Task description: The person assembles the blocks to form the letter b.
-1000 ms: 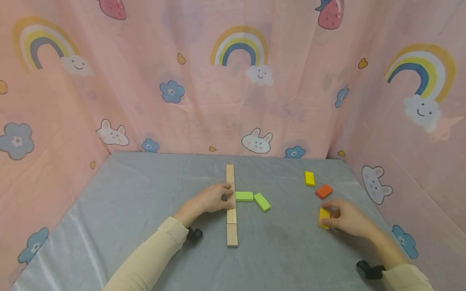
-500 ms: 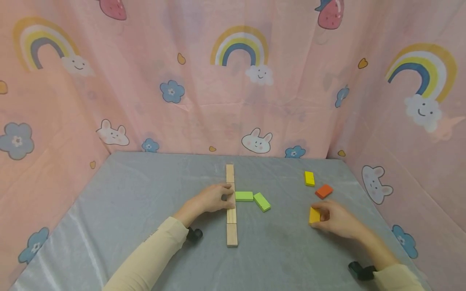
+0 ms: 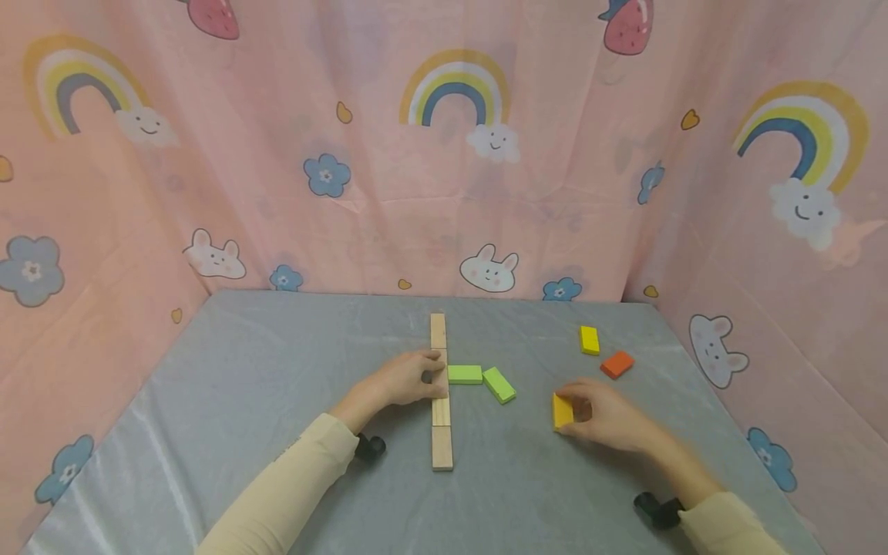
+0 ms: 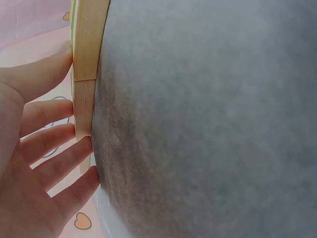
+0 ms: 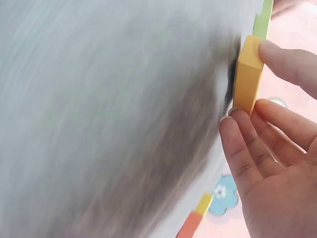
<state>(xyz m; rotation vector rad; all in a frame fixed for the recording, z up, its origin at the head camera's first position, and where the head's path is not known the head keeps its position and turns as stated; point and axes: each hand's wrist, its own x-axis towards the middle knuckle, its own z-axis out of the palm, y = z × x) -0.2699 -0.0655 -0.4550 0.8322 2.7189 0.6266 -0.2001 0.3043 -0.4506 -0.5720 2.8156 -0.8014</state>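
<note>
A column of several plain wooden blocks (image 3: 442, 449) lies across the middle of the grey tabletop. My left hand (image 3: 405, 378) rests its fingertips on this column, and part of the wood is hidden under it. In the left wrist view, the thumb (image 4: 47, 72) and spread fingers touch the blocks' edge. My right hand (image 3: 607, 416) pinches an orange-yellow block (image 3: 563, 413) between thumb and fingers, close over the cloth. One light green block (image 3: 465, 375) touches the column's right side; a second green block (image 3: 499, 385) sits slanted at its end.
Back right on the grey cloth (image 3: 312, 331) are a yellow block (image 3: 589, 340) and an orange-red block (image 3: 617, 364). A pink patterned curtain (image 3: 388, 223) encloses the back and sides.
My right hand has carried the orange-yellow block leftward, away from the orange-red block and nearer the green ones. My left hand stays where it was on the wooden column.
</note>
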